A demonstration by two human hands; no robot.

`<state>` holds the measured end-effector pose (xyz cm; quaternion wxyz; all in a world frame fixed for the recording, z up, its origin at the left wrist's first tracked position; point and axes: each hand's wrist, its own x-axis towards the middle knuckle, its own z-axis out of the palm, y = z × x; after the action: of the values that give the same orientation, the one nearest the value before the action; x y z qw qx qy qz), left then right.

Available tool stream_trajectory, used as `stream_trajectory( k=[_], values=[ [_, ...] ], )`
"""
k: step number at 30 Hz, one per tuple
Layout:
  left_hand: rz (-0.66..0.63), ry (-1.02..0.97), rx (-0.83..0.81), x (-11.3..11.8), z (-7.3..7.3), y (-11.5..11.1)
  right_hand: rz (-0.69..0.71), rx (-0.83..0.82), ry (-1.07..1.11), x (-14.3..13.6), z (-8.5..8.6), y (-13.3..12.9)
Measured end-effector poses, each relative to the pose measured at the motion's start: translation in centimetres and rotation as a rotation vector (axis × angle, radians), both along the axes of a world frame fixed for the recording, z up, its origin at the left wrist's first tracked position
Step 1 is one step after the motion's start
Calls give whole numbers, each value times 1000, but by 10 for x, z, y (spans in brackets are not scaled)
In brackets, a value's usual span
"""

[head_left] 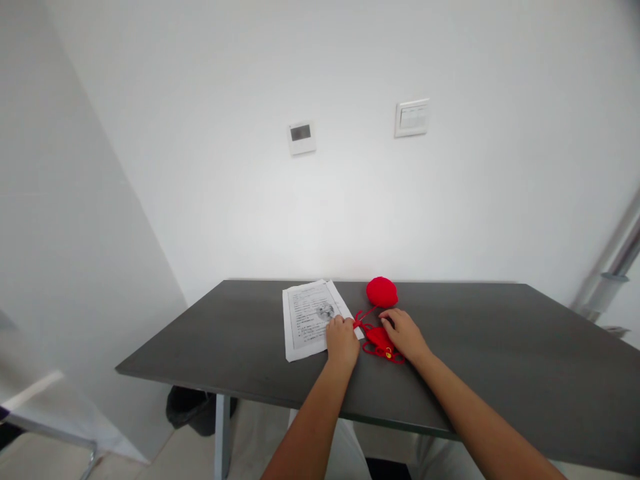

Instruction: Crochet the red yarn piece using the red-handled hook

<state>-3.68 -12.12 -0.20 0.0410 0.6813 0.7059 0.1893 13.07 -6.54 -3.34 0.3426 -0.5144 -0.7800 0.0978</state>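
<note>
A ball of red yarn [381, 292] sits on the dark table [500, 347], near its far edge. A strand runs from it to a small red knitted piece [382, 345] with a yellow spot, lying between my hands. My left hand [342, 340] rests partly on a printed sheet of paper [307, 317] and pinches the red strand at its fingertips. My right hand [404, 333] lies on the right side of the knitted piece, fingers curled onto it.
The table stands against a white wall carrying a thermostat panel [302, 137] and a light switch [412, 118]. A black bin [193, 408] sits under the table's left end. A metal rail [613, 267] stands at the far right.
</note>
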Motion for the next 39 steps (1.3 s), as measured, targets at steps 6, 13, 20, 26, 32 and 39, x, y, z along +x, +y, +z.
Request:
stream_trajectory(
  k=[6, 13, 20, 26, 32, 39],
  values=[
    [35, -55, 55, -6, 3, 3, 42, 111, 50, -4, 10, -10],
    [-216, -485, 208, 9, -5, 1, 184, 158, -90, -16, 23, -25],
    [-214, -834, 167, 8, -9, 6, -45, 32, -55, -3, 27, -23],
    [-574, -507, 135, 8, -8, -4, -127, -157, 372, 20, 29, -17],
    [-574, -305, 115, 8, -9, 0, -186, -172, 885, 41, 29, -12],
    [-613, -448, 19, 13, 10, 29, -9, -210, 1017, 38, 23, -4]
  ],
)
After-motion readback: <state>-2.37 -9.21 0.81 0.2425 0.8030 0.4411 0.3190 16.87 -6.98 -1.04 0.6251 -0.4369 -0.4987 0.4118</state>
